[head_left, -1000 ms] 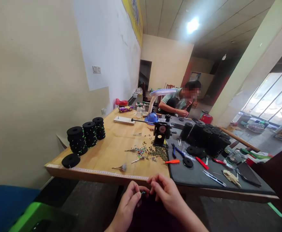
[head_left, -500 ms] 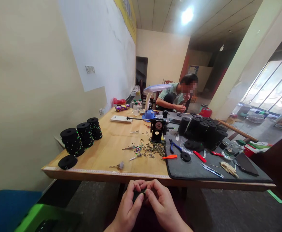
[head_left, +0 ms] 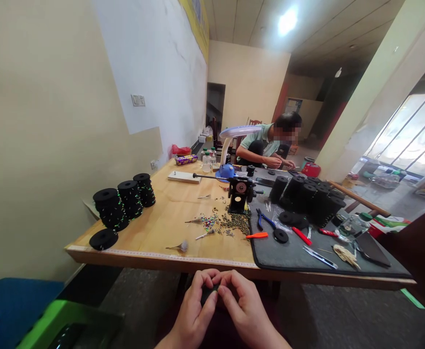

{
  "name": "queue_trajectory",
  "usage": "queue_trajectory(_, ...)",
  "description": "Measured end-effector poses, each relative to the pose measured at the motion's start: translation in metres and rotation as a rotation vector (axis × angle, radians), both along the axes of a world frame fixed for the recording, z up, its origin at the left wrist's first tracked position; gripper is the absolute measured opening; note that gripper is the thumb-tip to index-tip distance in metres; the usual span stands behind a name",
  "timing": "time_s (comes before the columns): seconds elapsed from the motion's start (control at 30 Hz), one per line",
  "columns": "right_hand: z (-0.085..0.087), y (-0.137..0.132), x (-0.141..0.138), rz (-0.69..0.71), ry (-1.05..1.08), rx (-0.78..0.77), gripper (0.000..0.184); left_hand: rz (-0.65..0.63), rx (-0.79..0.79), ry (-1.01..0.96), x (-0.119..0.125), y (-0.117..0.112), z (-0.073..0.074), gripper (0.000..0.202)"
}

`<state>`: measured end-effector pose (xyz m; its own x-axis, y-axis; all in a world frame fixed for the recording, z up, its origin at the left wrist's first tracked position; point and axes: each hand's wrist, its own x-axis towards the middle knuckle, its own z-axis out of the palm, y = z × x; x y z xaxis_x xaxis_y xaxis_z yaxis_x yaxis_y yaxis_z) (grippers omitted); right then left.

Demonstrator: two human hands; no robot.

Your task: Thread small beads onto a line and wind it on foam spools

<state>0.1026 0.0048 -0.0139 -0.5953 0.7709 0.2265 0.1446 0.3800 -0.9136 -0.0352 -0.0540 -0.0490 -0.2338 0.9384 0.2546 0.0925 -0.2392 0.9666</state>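
Note:
Below the table's front edge, my left hand (head_left: 194, 303) curls around a dark piece (head_left: 208, 294) that looks like a black foam spool, mostly hidden by the fingers. My right hand (head_left: 239, 298) meets it from the other side, thumb and forefinger pinched at the edge of that piece. Whatever lies between those right fingertips is too small to make out. Nearest on the table are a feathery grey tuft (head_left: 182, 246), a white-handled brush (head_left: 205, 234) and an orange-handled tool (head_left: 256, 235).
Beaded black spools (head_left: 116, 208) stand at the left; more spools (head_left: 307, 194) crowd a grey mat (head_left: 285, 257). A black winding device (head_left: 238, 194), loose brass-coloured pieces (head_left: 236, 223), blue pliers (head_left: 265, 219), tweezers (head_left: 319, 257) and a lamp (head_left: 227, 172) are there. A co-worker (head_left: 259, 145) sits opposite.
My hands stay in nearly the same place, the fingertips now closer together, hiding the small yellowish bit seen between them. The co-worker's raised hand has come down from the face.

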Motion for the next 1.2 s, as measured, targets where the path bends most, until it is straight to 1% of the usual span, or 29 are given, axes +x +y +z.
queue_trajectory(0.23, 0.001, -0.001, 0.004, 0.005, 0.024, 0.048, 0.013, -0.012, 0.059, 0.054, 0.001, -0.001, -0.005, 0.01)
queue_trajectory(0.33, 0.004, -0.003, 0.006, 0.008, 0.045, 0.062, 0.012, -0.021, 0.108, 0.115, 0.002, -0.001, -0.007, 0.012)
queue_trajectory(0.47, 0.005, -0.004, 0.007, 0.009, 0.069, 0.053, 0.012, -0.019, 0.14, 0.202, 0.003, 0.0, -0.006, 0.011)
queue_trajectory(0.6, 0.002, -0.004, 0.006, 0.014, 0.077, 0.06, 0.012, 0.006, 0.166, 0.223, 0.003, -0.001, -0.003, 0.012)
queue_trajectory(0.93, -0.004, -0.004, 0.005, 0.008, 0.09, 0.105, 0.011, 0.002, 0.152, 0.252, 0.002, -0.001, -0.005, 0.013)
queue_trajectory(1.2, -0.007, -0.003, 0.005, -0.003, 0.119, 0.126, 0.011, 0.005, 0.154, 0.252, 0.003, 0.0, -0.002, 0.013)
